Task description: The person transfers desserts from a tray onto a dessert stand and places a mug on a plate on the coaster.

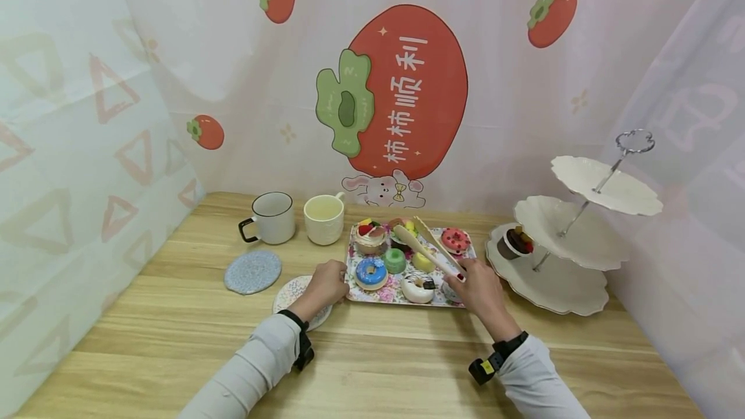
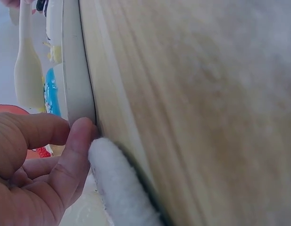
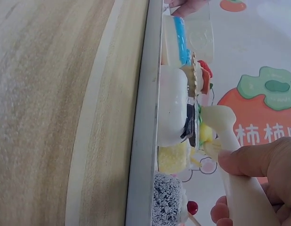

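A floral tray (image 1: 387,294) bears donuts and small cakes, among them a blue donut (image 1: 371,273) and a white donut (image 1: 418,286). At the tray's left edge my left hand (image 1: 327,283) pinches the rim between thumb and fingers, as the left wrist view shows. My right hand (image 1: 480,286) grips pale tongs (image 1: 427,254) over the tray's right part; their tips are apart, near a cupcake with yellow and green topping at the back. Whether the tips touch it, I cannot tell. In the right wrist view the thumb lies on the tongs (image 3: 239,188).
Left of the tray stand a black-handled mug (image 1: 273,218) and a cream cup (image 1: 324,220). A grey coaster (image 1: 253,271) lies before them; a white coaster (image 1: 285,296) is under my left wrist. A three-tier stand (image 1: 567,290) at right holds a dark cupcake (image 1: 515,243) on its bottom tier.
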### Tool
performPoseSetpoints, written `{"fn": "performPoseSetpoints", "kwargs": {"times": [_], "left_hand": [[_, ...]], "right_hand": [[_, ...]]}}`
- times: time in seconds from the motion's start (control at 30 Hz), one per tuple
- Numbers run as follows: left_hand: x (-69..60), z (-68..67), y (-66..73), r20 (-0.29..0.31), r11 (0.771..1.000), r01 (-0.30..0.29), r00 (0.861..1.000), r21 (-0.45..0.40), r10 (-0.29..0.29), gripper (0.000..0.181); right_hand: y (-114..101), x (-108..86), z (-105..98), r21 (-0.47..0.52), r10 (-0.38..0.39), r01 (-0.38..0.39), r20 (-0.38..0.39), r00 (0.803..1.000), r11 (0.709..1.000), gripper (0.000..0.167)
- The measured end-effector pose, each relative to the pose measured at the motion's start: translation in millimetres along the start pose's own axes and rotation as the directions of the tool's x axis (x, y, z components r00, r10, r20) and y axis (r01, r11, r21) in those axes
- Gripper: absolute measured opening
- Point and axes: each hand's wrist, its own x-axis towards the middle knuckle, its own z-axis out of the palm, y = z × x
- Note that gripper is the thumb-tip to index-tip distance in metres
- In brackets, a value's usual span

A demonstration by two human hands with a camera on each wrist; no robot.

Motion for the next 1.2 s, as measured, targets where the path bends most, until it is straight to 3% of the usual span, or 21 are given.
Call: {"fn": "performPoseSetpoints", "kwargs": {"times": [0.2, 0.73, 0.93, 1.2], "left_hand": [[0.3, 0.3, 0.0, 0.006, 1.000, 0.004, 1.000, 0.003, -0.004, 0.029], [1.5, -0.3, 0.4, 0.011, 1.000, 0.005, 1.000, 0.012, -0.006, 0.013], [1.3, 1.1, 0.3, 0.006, 1.000, -0.002, 1.000, 0.021, 0.002, 0.009], [0.5, 0.6, 2.2, 0.001, 1.000, 0.014, 1.000, 0.028, -0.014, 0.024]], "right_hand": [[1, -0.8, 2, -0.005, -0.009, 0.009, -0.011, 1.000, 1.000, 0.044], [3, -5.7, 1, 0.014, -0.024, 0.024, -0.032, 0.999, 1.000, 0.042], [4, -9.4, -8, 0.013, -0.072, 0.073, -0.066, 0.995, 0.997, 0.039], [2, -16.3, -25, 0.042, -0.073, 0.075, -0.051, 0.996, 0.996, 0.037]]}}
